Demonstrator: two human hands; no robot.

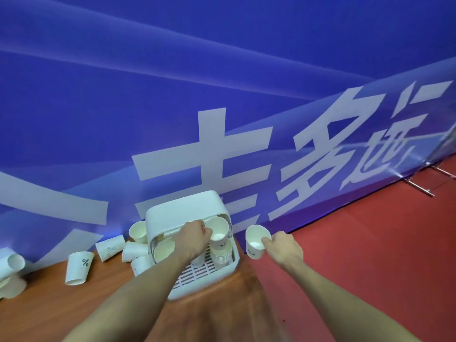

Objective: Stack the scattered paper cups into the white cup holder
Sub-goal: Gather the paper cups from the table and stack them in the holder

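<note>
A: Lowering that cup point(218, 232) in your left hand point(195, 236) is the step, as I judge it. Your fingers are curled round its rim, and it sits tilted just above the stack of cups point(223, 255) at the right side of the cup holder point(177, 213).

B: How should you finish it?

A: Bring the cup upright first, so that its base meets the open mouth of the stack squarely. Let it slide down by its own taper and press only lightly, since thin paper rims crush. Keep your wrist below the holder's raised lid.

B: And your right hand point(283, 246)?

A: It pinches a second cup point(256, 241) by the rim, held out past the right end of the counter point(61, 297), over the red floor point(370, 243). That one can follow onto the same stack.

B: What else waits?

A: A cup with a percent sign point(79, 267) lies near the back edge, left of the holder, and more cups lie tipped between it and the holder, with others at the far left end. Whether any are nested, I cannot tell.

B: The room?

A: The counter is brown wood, and the holder stands at its right end. A blue banner point(222, 95) with large pale characters runs along behind.
</note>
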